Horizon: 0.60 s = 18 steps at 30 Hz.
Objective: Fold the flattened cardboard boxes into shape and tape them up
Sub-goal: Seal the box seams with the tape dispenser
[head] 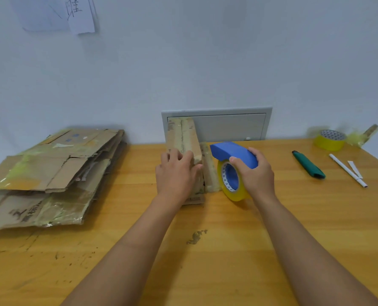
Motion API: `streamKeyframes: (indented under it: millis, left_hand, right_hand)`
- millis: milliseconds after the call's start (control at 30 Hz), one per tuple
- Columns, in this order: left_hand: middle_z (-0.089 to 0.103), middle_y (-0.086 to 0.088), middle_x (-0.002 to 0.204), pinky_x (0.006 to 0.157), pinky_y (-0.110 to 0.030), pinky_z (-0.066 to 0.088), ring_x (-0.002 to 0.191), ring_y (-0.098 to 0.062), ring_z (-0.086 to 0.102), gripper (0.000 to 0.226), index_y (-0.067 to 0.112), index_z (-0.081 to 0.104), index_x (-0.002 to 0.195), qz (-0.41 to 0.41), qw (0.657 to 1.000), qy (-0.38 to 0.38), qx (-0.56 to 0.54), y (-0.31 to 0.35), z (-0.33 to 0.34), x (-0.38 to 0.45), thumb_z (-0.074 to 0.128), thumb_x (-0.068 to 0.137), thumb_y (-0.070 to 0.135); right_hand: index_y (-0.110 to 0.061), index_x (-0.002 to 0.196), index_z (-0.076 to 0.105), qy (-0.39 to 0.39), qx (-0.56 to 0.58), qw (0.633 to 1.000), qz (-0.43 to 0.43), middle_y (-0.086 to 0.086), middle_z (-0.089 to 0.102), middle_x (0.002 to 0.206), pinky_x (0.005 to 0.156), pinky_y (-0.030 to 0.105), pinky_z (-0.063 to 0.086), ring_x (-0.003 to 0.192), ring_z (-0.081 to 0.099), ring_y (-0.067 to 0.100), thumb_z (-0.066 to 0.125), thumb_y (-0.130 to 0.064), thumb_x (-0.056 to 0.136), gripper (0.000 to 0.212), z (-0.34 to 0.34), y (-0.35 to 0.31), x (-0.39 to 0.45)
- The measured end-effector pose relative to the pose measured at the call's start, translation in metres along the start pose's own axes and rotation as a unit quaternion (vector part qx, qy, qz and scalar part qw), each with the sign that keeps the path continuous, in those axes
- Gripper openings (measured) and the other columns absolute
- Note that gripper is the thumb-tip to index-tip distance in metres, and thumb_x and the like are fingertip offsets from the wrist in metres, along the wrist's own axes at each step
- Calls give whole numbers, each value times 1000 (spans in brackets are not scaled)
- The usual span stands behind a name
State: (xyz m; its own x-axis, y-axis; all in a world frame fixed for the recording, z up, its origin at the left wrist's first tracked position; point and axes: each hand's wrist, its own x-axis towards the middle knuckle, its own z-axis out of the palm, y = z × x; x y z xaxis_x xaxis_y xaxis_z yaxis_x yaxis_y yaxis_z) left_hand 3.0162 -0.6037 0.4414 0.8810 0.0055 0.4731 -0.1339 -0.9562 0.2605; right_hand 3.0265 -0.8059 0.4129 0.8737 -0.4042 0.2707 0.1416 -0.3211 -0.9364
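Now taping a small cardboard box (184,138) on a wooden table (272,217).
Left hand (176,173) presses the box, fingers fairly straight; right hand (255,173) grips the blue tape dispenser (233,154) just beside its right side, long axis running away.

Wooden counter (239,250), orange-yellow top, scuffed, with dark marks at the front left and a grey-green smear (196,237) near the middle. Back left: stack of flattened boxes (49,173), taped and worn. Centre back: small box (184,138) standing on the counter, tape dispenser (233,171) just beside it on the right, blue body, yellow roll touching the top. Right side: green cutter (308,164), then a white pen (348,170) with a white strip (354,168) just beside it. Back right corner: loose yellow tape roll (330,140)
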Motion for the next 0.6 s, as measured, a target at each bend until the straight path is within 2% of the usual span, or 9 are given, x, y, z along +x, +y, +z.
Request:
streamKeyframes:
  millis: [100, 233, 300, 400, 600]
  left_hand:
    - [49, 3, 113, 86, -40, 41, 107, -22, 37, 29, 29, 60, 112, 9, 1000, 4, -29, -6, 2, 2, 56, 95, 52]
    - [53, 1, 102, 93, -44, 30, 101, -23, 41, 22, 26, 64, 102, 24, 998, 53, -22, -7, 4, 5, 62, 93, 46]
    - [54, -1, 96, 94, -44, 29, 96, -24, 45, 21, 22, 66, 96, 35, 996, 81, -16, -6, 5, 7, 65, 91, 43]
    - [55, 1, 93, 98, -45, 29, 94, -23, 47, 20, 23, 67, 94, 49, 994, 94, -16, -8, 7, 8, 67, 91, 42]
    - [56, 1, 91, 92, -38, 26, 90, -21, 49, 14, 22, 68, 95, 58, 992, 112, -30, -11, 9, 5, 68, 91, 35]
  right_hand:
    - [-28, 136, 53, 12, -3, 1000, -10, -14, 54, 119, 75, 20, 43, 104, 55, 12, 75, -52, 81, 63, 4, 2, -2]
    - [-30, 137, 52, 13, -17, 1000, -19, -15, 53, 119, 79, 25, 45, 104, 54, 12, 74, -54, 80, 66, 7, 3, -3]
    - [-30, 138, 51, 7, -28, 999, -30, -15, 52, 119, 77, 23, 46, 104, 54, 12, 74, -53, 82, 65, 8, 3, -4]
    - [-29, 140, 50, 5, -35, 999, -37, -15, 50, 120, 81, 28, 50, 105, 53, 12, 74, -52, 84, 65, 8, 4, -5]
    - [-29, 140, 50, 1, -32, 999, -37, -15, 51, 120, 78, 25, 46, 105, 53, 11, 73, -53, 84, 65, 7, 5, -4]
